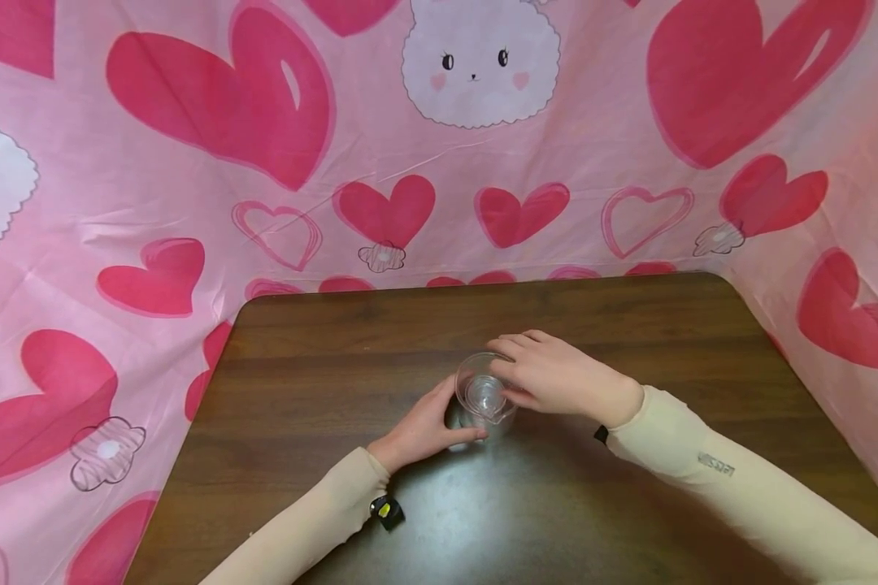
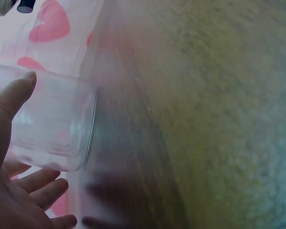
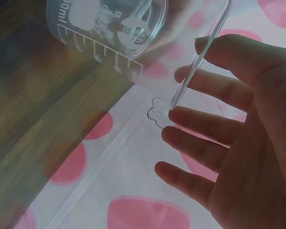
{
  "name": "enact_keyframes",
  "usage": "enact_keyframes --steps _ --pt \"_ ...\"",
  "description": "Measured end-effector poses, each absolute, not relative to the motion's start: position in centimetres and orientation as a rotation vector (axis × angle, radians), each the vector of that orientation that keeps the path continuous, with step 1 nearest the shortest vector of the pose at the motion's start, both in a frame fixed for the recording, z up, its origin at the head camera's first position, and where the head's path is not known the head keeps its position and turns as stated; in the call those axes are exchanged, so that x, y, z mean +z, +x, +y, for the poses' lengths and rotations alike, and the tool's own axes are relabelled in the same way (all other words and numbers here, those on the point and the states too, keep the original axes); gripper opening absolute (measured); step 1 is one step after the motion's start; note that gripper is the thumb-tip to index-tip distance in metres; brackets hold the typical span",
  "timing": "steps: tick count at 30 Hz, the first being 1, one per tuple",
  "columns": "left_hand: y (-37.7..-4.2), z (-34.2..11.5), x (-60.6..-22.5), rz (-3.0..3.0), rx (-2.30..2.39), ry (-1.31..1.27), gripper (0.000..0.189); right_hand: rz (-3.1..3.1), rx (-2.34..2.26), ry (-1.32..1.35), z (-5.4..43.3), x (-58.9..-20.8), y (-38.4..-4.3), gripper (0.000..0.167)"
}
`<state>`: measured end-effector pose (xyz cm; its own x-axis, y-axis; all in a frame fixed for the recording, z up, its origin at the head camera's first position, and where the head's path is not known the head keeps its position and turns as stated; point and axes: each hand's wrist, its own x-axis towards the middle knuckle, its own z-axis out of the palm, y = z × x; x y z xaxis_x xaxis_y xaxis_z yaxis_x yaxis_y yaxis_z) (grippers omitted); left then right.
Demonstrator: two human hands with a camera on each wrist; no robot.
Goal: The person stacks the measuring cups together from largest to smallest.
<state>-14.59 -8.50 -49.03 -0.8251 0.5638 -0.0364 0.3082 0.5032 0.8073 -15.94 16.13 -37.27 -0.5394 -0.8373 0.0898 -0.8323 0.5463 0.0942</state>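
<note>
A clear glass beaker (image 1: 507,423) with a pouring spout stands upright on the table between both hands. White volume marks run down the beaker's wall (image 3: 93,50) in the right wrist view. Within it shows a smaller round glass shape (image 1: 485,396); whether that is a separate vessel cannot be told. My left hand (image 1: 428,426) is around the beaker's near left side, its thumb and fingers spread and fairly straight. My right hand (image 1: 556,378) reaches over the rim from the right. Its thumb and index fingertips are at the rim, the other fingers extended, with nothing visibly gripped.
The dark wooden table (image 1: 322,349) has rounded far corners. Pink cloth (image 1: 380,146) printed with hearts hangs behind it and along both sides. A black band with a yellow spot (image 1: 387,512) is on the left wrist, and a black piece (image 1: 601,435) shows at the right sleeve.
</note>
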Motion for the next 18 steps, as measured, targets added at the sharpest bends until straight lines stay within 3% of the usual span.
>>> enact_keyframes --steps 7,18 --pt "-14.6 -8.5 -49.0 2.485 1.201 0.748 0.091 -2.662 0.015 1.396 17.3 -37.1 -15.4 0.041" --pt "-14.3 -8.4 -49.0 2.489 1.204 0.714 0.095 -2.642 0.176 1.15 19.5 -38.0 -14.1 0.037"
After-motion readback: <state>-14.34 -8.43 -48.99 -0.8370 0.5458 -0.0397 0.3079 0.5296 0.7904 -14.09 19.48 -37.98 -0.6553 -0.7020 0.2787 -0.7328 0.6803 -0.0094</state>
